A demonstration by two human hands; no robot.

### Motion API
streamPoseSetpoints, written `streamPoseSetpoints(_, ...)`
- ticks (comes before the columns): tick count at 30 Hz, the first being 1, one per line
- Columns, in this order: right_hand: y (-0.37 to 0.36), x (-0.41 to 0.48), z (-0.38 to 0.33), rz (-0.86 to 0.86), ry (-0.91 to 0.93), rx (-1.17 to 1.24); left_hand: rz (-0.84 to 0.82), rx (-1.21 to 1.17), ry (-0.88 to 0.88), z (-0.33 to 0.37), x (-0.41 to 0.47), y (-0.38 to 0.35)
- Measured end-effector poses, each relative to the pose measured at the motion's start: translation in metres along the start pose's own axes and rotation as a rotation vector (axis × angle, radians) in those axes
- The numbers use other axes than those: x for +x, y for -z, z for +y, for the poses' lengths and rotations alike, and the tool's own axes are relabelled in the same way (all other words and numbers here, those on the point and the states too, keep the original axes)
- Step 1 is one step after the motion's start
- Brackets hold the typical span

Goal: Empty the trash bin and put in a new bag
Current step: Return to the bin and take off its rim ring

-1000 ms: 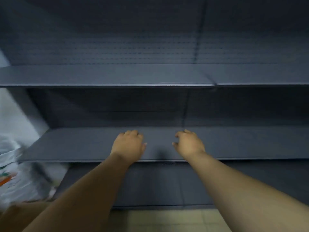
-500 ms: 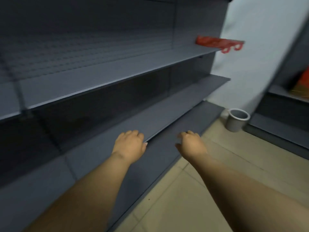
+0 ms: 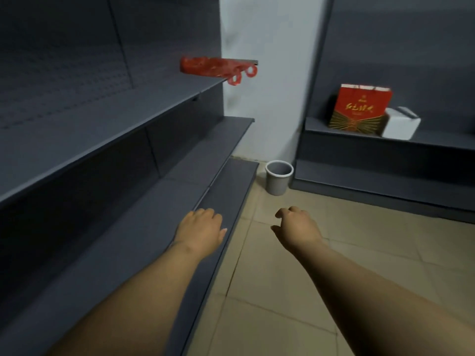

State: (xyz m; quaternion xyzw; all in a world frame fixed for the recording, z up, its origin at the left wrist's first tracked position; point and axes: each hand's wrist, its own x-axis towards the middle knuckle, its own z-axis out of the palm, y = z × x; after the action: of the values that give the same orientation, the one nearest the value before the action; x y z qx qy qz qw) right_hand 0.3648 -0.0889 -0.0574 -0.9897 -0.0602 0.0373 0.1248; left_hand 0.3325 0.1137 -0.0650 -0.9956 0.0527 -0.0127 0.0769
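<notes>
A small grey trash bin [image 3: 278, 177] stands on the tiled floor in the far corner, between two dark shelf units. No bag shows inside it. My left hand [image 3: 199, 231] hovers over the lowest shelf on the left, fingers loosely curled and holding nothing. My right hand [image 3: 298, 227] is stretched out above the floor tiles, fingers curled downward, also holding nothing. Both hands are well short of the bin.
Dark grey shelving [image 3: 108, 140] runs along the left. A red item [image 3: 218, 68] lies on its upper shelf end. On the right shelf unit [image 3: 385, 176] stand a red paper bag [image 3: 359, 109] and a white box [image 3: 401, 123]. Beige floor tiles [image 3: 295, 291] lead to the bin.
My view has swung right, from facing the shelves to looking down the aisle. The bin, red bag and white box have come into view; both hands stay outstretched.
</notes>
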Motion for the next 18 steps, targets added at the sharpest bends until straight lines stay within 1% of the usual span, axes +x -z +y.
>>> streamPoseSetpoints(4, 0.013, 0.059, 0.018, 0.039, -0.100, 0.011, 0.031, -0.017, -0.086, 0.002, 0.085, 0.009)
streamPoseSetpoints(9, 0.019, 0.112, 0.043, 0.051, -0.197, 0.020, 0.037, -0.022, -0.153, 0.017, 0.159, 0.011)
streamPoseSetpoints(14, 0.017, 0.166, 0.067, 0.042, -0.240, 0.024, 0.035, -0.045, -0.192, 0.035, 0.224, 0.006)
streamPoseSetpoints(18, 0.022, 0.226, 0.090, 0.051, -0.233, 0.031, 0.036, -0.042, -0.207, 0.048, 0.285, 0.002)
